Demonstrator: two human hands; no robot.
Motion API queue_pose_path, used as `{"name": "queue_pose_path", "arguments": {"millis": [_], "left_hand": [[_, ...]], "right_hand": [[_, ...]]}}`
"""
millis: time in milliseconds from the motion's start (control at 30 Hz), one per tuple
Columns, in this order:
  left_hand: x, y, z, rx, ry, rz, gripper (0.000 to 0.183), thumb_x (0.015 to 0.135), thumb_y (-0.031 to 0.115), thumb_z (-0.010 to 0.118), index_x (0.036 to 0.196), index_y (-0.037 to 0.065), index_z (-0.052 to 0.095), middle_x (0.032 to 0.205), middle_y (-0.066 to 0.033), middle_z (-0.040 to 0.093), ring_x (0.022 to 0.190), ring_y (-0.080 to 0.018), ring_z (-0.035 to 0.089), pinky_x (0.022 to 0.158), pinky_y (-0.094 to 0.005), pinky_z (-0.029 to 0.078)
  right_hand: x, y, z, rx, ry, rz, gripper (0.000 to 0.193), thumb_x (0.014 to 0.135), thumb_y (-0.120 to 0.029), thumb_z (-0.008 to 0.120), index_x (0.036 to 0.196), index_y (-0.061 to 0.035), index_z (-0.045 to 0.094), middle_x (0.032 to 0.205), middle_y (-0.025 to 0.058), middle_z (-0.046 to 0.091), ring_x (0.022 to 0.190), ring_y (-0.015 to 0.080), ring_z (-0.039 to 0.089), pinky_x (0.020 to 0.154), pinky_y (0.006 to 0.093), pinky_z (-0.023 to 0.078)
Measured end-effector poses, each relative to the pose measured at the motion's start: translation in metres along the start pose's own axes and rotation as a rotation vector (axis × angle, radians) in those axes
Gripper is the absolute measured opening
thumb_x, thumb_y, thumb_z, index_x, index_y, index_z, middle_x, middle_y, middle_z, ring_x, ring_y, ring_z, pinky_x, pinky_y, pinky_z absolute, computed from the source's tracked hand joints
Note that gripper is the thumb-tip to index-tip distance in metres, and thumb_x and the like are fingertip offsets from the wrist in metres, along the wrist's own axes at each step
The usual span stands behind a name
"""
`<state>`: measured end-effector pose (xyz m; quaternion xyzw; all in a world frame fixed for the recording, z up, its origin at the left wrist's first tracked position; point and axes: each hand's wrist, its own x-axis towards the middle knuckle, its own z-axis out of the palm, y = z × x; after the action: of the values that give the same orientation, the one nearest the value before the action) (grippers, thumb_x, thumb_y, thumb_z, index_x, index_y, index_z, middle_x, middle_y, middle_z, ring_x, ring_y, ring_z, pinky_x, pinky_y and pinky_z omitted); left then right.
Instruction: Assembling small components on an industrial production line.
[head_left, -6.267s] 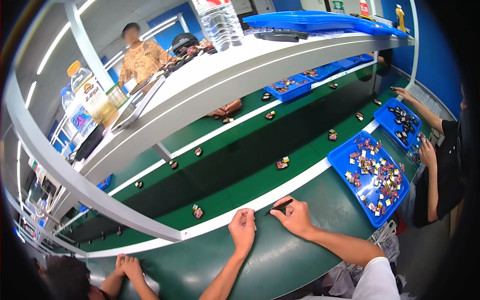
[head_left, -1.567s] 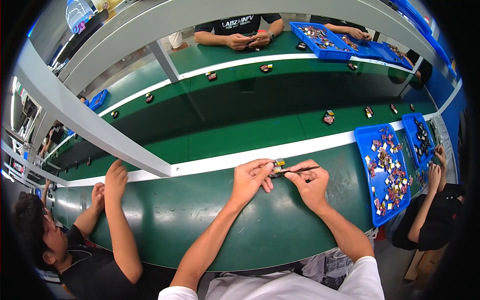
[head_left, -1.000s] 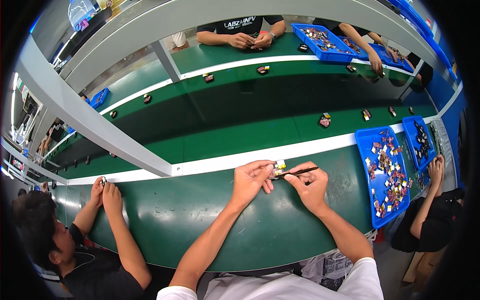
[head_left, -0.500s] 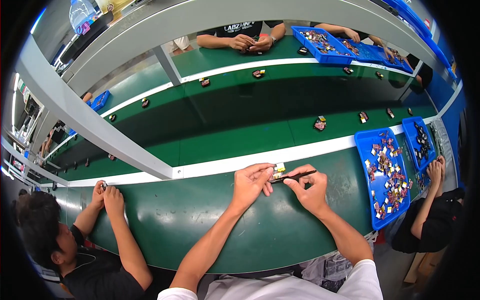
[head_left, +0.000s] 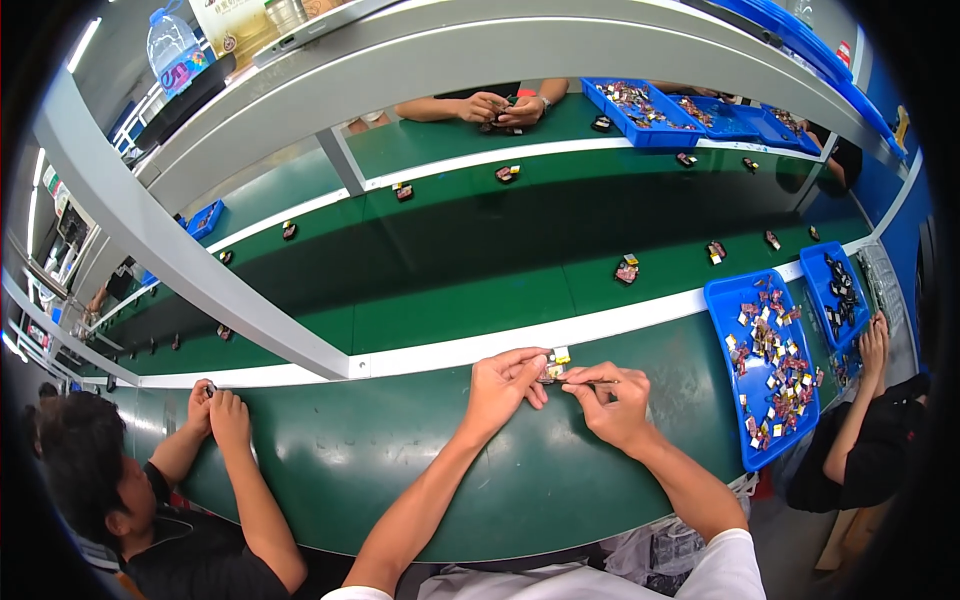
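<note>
My left hand (head_left: 503, 392) pinches a small electronic part (head_left: 555, 366) with white and yellow pieces on it, just above the green work surface (head_left: 400, 460). Closed around a thin dark tool (head_left: 603, 381), apparently tweezers, my right hand (head_left: 615, 408) brings its tip up against the part's right side. My fingertips cover some of the part, so its full shape is hidden.
A blue tray (head_left: 742, 400) of small red, white and yellow parts lies to my right, beside a smaller blue tray (head_left: 812, 262) of black pieces. Beyond the white rail (head_left: 480, 344), a green conveyor belt (head_left: 460, 310) carries spaced-out assemblies. Co-workers sit on both sides and opposite.
The assemblies on the near belt have shifted left. My right hand has turned the tool, which now shows narrower. My left hand still grips the part. The view has tilted slightly.
</note>
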<state>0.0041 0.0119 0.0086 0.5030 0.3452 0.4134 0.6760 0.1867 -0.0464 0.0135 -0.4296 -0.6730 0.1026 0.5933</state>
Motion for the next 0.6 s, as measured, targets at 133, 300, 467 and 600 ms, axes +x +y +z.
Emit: {"name": "queue_pose_path", "arguments": {"millis": [133,300,467,600], "left_hand": [[0.0,0.001,0.002,0.017,-0.029,0.03,0.03,0.097,0.006,0.068,0.122,-0.011,0.065,0.079,-0.0122,0.072,0.061,-0.0133,0.066,0.055,-0.0259,0.056],[0.003,-0.004,0.002,0.07,0.003,0.04,0.028,0.098,0.004,0.067,0.121,-0.012,0.065,0.077,-0.0119,0.071,0.062,-0.0137,0.066,0.055,-0.0267,0.056],[-0.001,-0.002,0.007,0.127,0.073,0.016,0.026,0.099,0.004,0.066,0.12,-0.012,0.065,0.077,-0.0118,0.071,0.063,-0.0134,0.066,0.056,-0.0269,0.056],[0.001,-0.012,0.008,0.135,0.067,0.028,0.025,0.098,0.005,0.067,0.117,-0.011,0.066,0.076,-0.011,0.071,0.061,-0.012,0.066,0.053,-0.0248,0.054]], "right_hand": [[0.005,-0.008,-0.001,-0.043,-0.009,0.04,0.018,0.076,0.005,0.081,0.087,-0.005,0.071,0.074,0.0058,0.075,0.041,0.0078,0.046,0.046,0.0242,0.042],[0.005,-0.008,-0.001,-0.078,-0.016,-0.023,0.017,0.074,0.009,0.079,0.084,-0.0022,0.071,0.078,0.0084,0.076,0.042,0.0079,0.049,0.053,0.0246,0.051],[0.002,-0.004,0.006,-0.078,0.04,-0.112,0.017,0.073,0.008,0.079,0.082,-0.0029,0.07,0.075,0.0077,0.075,0.041,0.0098,0.049,0.05,0.0253,0.049],[0.001,-0.004,0.002,-0.102,0.047,-0.108,0.018,0.073,0.007,0.08,0.082,-0.0041,0.07,0.07,0.008,0.074,0.041,0.0106,0.05,0.047,0.026,0.045]]}}
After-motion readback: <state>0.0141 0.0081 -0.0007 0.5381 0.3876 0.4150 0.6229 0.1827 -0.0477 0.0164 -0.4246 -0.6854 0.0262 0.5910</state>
